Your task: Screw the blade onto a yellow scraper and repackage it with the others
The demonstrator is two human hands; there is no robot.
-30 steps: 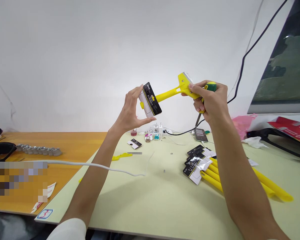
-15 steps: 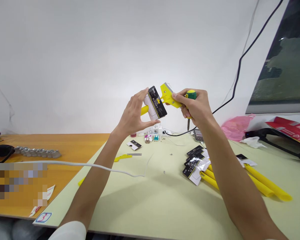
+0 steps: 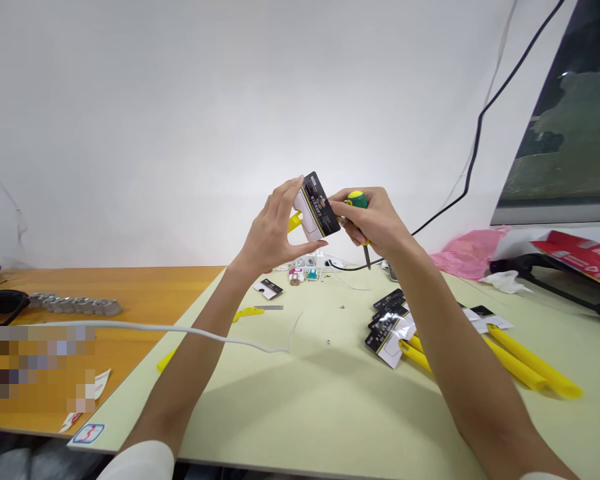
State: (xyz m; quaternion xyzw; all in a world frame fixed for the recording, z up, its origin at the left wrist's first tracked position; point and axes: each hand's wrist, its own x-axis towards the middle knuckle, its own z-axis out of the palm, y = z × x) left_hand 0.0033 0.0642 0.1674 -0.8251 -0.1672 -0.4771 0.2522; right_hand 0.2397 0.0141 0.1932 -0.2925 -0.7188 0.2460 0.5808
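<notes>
Head view: the left hand (image 3: 273,233) pinches the black-and-white packaging sleeve (image 3: 316,215) between thumb and fingers, raised over the pale green table (image 3: 310,400). The yellow scraper (image 3: 295,221) now sits almost wholly inside the sleeve, having slid in from the 3 o'clock side, so the sleeving looks nearly done. The right hand (image 3: 375,223) is closed on the scraper's head and a green-and-yellow screwdriver (image 3: 357,203) (shaft pointing down). Finished scrapers (image 3: 480,347) lie at 4 o'clock.

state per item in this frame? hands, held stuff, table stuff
Left hand: raised, gripping black-and-white cardboard sleeve.
Right hand: raised, gripping green-and-yellow-handled screwdriver, shaft down.
Yellow plastic scraper: mostly hidden behind sleeve.
Packaged yellow scrapers: lying piled on pale green table.
</notes>
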